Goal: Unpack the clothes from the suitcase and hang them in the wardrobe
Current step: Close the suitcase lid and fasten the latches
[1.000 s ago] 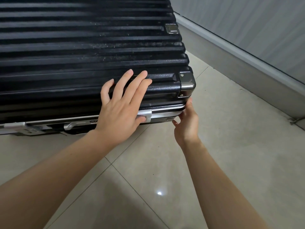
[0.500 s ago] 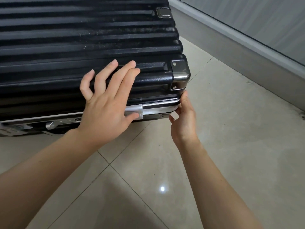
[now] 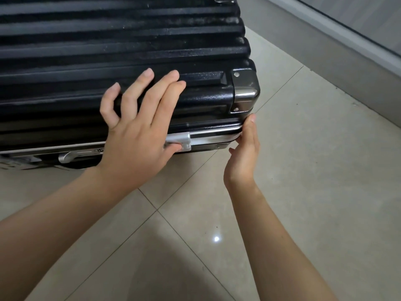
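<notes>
A black ribbed hard-shell suitcase [image 3: 108,40] lies flat and closed on the tiled floor, filling the upper left. My left hand [image 3: 138,135] rests on its near edge with fingers spread over the lid, its thumb under the silver latch [image 3: 181,140] on the front seam. My right hand [image 3: 245,153] touches the seam at the right front corner, just below the metal corner guard [image 3: 245,92], fingers fairly straight. No clothes or wardrobe are in view.
Beige floor tiles [image 3: 303,192] spread in front and to the right of the case. A grey skirting and wall [image 3: 347,40] run diagonally along the upper right. A silver lock and handle [image 3: 71,156] sit on the case's front side at left.
The view has shifted slightly; the suitcase corner sits a little higher and further right. My left thumb stays at the latch and my right hand stays at the corner seam.
</notes>
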{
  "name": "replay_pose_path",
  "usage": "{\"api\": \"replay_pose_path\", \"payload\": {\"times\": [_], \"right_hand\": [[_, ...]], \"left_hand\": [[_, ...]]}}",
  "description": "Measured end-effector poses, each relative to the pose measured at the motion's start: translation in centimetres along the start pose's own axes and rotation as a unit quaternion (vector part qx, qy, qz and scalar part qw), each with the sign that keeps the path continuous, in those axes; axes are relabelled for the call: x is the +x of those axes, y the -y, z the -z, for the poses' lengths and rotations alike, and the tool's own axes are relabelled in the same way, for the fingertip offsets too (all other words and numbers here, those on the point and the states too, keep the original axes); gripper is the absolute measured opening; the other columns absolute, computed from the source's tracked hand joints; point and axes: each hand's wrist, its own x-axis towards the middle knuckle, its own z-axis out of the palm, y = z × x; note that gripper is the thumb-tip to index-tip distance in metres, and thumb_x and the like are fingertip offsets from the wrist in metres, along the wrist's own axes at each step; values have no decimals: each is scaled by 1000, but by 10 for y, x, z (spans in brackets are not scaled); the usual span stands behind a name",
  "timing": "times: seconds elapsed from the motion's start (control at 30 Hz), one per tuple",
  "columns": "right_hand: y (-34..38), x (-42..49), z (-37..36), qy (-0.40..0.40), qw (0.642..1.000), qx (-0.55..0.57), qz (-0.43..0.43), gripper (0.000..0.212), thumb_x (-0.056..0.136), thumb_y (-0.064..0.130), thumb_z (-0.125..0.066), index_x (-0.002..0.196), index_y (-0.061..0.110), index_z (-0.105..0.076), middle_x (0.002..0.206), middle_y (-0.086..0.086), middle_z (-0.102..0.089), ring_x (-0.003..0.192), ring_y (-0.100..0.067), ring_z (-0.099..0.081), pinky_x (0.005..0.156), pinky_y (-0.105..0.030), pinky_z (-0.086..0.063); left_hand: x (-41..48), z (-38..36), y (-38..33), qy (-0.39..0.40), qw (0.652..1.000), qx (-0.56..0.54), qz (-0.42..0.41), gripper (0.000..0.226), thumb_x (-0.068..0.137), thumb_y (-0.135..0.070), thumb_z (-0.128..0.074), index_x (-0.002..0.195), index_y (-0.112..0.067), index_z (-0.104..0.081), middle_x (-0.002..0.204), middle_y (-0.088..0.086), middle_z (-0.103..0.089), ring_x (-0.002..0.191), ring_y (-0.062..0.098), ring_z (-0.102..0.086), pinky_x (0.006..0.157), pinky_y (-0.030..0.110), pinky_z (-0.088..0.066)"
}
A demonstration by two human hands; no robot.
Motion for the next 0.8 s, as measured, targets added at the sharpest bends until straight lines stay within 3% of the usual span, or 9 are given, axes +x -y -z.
{"api": "replay_pose_path", "payload": {"times": [0.17, 0.3, 0.47, 0.6, 0.67, 0.73, 0.8], "right_hand": [[-1, 3, -9, -36, 998, 48, 7, 28, 93, 43, -43, 96, 35, -69, 101, 17, -67, 102, -2, -60, 96, -28, -43], [-3, 7, -15, -53, 996, 75, 2, 29, 100, 34, -43, 83, 35, -66, 85, 18, -62, 83, 1, -56, 82, -25, -42], [-2, 9, -16, -71, 995, 66, -12, 30, 99, 34, -42, 83, 37, -68, 89, 17, -63, 84, 1, -58, 81, -26, -42], [-5, 5, -14, -39, 999, 9, 1, 40, 101, 41, -35, 79, 51, -67, 86, 31, -63, 85, 13, -57, 91, -29, -41], [-4, 3, -7, -10, 999, -43, 2, 44, 102, 46, -29, 79, 59, -64, 90, 35, -62, 94, 14, -56, 100, -32, -40], [-1, 2, -1, 14, 998, -69, -4, 43, 103, 46, -28, 81, 59, -64, 94, 32, -64, 105, 5, -57, 103, -34, -39], [6, 6, 4, 18, 998, -50, -30, 38, 102, 45, -32, 84, 48, -66, 89, 27, -66, 102, 1, -59, 101, -33, -39]], "left_hand": [[-1, -5, 1, -15, 999, 31, -10, 98, 69, -52, -72, 146, -14, -25, 152, 0, -27, 139, 25, -21, 108, 48, -10], [-1, -10, 0, -19, 998, 63, -12, 105, 67, -54, -72, 146, -12, -17, 151, 2, -23, 138, 26, -20, 108, 50, -9], [-2, -13, 0, -17, 993, 114, -21, 107, 69, -56, -66, 148, -9, -10, 149, 5, -20, 137, 28, -20, 108, 51, -8], [-2, -12, 0, -9, 995, 97, -17, 111, 68, -58, -68, 149, -11, -9, 150, 4, -20, 138, 28, -20, 110, 48, -1], [-1, -9, 0, 2, 996, 89, -21, 113, 68, -57, -70, 151, -12, -8, 151, 5, -21, 139, 28, -19, 111, 48, -2], [-3, -4, 4, 11, 997, 75, -32, 111, 69, -52, -72, 152, -12, -10, 153, 6, -25, 141, 28, -21, 111, 50, -8], [-5, 4, 7, 16, 998, 39, -44, 103, 72, -40, -72, 153, -13, -16, 153, 7, -31, 142, 28, -23, 113, 49, -11]]}}
